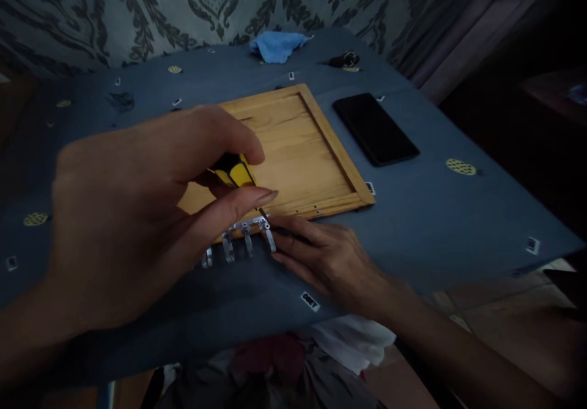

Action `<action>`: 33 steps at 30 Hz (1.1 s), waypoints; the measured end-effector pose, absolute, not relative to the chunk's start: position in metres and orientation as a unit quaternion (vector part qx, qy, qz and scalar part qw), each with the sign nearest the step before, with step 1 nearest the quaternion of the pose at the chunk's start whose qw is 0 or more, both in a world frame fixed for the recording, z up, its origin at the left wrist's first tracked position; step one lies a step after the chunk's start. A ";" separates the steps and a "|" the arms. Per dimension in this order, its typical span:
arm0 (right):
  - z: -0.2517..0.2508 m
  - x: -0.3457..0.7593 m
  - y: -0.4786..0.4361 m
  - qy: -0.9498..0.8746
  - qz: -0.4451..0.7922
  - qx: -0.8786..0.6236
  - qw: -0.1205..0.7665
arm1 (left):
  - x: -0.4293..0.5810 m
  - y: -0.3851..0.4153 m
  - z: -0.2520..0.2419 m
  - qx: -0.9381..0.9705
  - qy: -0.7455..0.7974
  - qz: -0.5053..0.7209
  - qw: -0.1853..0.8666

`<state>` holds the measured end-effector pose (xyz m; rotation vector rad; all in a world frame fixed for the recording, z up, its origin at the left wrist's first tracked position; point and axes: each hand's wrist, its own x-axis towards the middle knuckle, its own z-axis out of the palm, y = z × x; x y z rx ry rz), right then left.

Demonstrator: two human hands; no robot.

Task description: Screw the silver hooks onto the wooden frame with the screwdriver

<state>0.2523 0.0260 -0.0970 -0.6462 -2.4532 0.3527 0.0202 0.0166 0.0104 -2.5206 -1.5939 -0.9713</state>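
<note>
The left hand [137, 213], close and blurred, covers most of the screwdriver [235, 170]; only a bit of yellow-and-black handle and the thin shaft show. It also hides the near left corner of the board [298, 146] and the left end of the hook rack [245, 233]. Both forearms run off the near edge. A dark thing [343, 60] at the far side is too small to tell. The scene's right is lost in darkness.
</note>
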 end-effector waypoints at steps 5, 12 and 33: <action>-0.098 0.253 0.026 -0.917 0.132 -0.243 0.286 | 0.020 0.016 0.011 -0.808 -0.499 -0.313 -0.024; -0.096 0.252 0.027 -0.918 0.131 -0.238 0.290 | 0.018 0.019 0.010 -0.814 -0.496 -0.301 -0.029; -0.099 0.253 0.027 -0.917 0.107 -0.240 0.300 | 0.032 0.020 0.016 -0.863 -0.423 -0.275 0.034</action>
